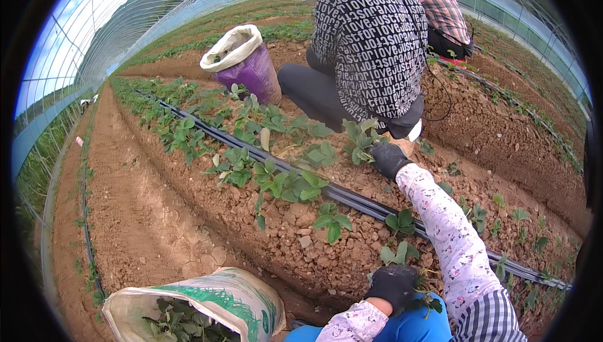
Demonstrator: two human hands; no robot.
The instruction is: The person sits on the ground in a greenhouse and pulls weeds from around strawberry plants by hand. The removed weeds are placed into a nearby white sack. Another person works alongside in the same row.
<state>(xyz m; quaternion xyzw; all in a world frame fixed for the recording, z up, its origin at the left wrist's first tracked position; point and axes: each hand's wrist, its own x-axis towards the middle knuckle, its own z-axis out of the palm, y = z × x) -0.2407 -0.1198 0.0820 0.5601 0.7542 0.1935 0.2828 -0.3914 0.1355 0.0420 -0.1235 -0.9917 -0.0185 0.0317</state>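
My left hand (393, 288), in a black glove, is closed around a bunch of strawberry plant cuttings (426, 297) above my blue trouser leg. Leaves and thin stems stick out on both sides of the fist. Reaching across the raised soil bed, my right hand (390, 159), also in a black glove, has its fingers at the base of a leafy strawberry plant (359, 138). The fingertips are partly hidden by leaves. Black drip tubing (351, 199) runs along the bed between my hands. Beside it grows a small strawberry plant (332, 221).
A white and green woven sack (245, 302) holding leaves lies open at lower left. A purple sack (249, 73) stands beyond the bed. A co-worker in a patterned top (372, 45) sits close ahead, and another person (443, 17) crouches farther right. A furrow (155, 210) runs left.
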